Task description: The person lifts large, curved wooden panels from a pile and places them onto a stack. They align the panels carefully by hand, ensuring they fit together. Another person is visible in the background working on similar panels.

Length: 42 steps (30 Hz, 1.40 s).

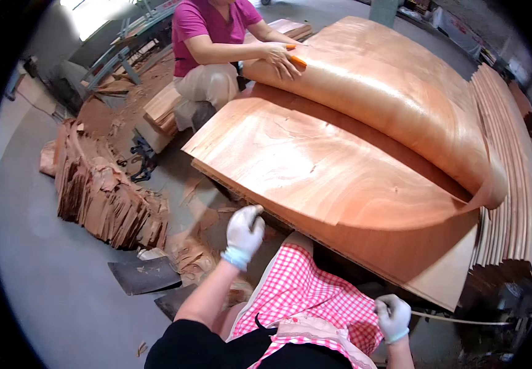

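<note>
My left hand (245, 234), in a white glove, is closed just off the near left edge of the wood veneer sheets (303, 166). Whatever its fingers pinch, if anything, is too small to make out. Lower right, my right hand (393, 317), also gloved, is closed beside my pink checked apron (321, 283). A thin pale strip (456, 320) runs out from it to the right. Across the stack, a large veneer sheet (370, 101) is curled back on itself. A co-worker's hand (281, 59) with orange finger covers rests on the curl.
A co-worker in a magenta top (213, 31) sits at the far left corner. Broken veneer pieces (109, 197) are piled on the floor at left, near a dark flat sheet (144, 275). A tall stack of wavy-edged sheets (506, 178) stands along the right.
</note>
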Tool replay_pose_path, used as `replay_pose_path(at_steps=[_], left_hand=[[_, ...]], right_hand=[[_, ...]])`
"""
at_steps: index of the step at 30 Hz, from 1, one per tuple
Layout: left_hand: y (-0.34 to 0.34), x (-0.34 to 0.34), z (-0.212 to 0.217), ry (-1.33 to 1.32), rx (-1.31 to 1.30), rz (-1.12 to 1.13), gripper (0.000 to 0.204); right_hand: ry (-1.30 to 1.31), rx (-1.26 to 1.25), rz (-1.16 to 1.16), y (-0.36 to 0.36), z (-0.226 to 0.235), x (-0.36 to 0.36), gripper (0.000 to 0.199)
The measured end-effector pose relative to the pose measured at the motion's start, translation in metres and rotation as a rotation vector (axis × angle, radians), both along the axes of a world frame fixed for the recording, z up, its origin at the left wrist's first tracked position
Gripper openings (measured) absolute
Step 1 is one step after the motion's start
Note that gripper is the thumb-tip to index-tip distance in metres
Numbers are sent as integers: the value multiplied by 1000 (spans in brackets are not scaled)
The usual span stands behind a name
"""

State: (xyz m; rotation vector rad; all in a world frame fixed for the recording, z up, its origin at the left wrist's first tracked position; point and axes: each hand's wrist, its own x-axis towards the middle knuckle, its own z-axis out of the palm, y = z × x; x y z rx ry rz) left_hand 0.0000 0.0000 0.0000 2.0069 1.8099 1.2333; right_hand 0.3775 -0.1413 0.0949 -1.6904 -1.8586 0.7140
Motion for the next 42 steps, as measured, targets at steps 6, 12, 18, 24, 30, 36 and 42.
replay_pose_path(at_steps=[6, 12, 18, 24, 30, 36, 42], left_hand=[[-69, 65, 59, -460, -229, -582, 58], [-90, 89, 51, -540, -339, -479, 35], [-81, 115, 27, -1210, -725, -388, 11], [-71, 124, 10, -1561, -826, -227, 6], [-61, 130, -6, -1433, -620, -185, 6], [-14, 65, -19, -1358, -385, 115, 6], [85, -103, -58, -838, 33, 369, 5]], right_hand=[[407, -62, 69, 43, 10, -95, 10], [434, -206, 282, 57, 23, -127, 19], [756, -376, 98, 61, -1, -116, 49], [390, -110, -163, 67, -10, -66, 31], [-266, -136, -4, 75, 5, -8, 33], [-270, -509, 101, 84, 21, 13, 39], [-150, -737, -217, 35, -1, 103, 26]])
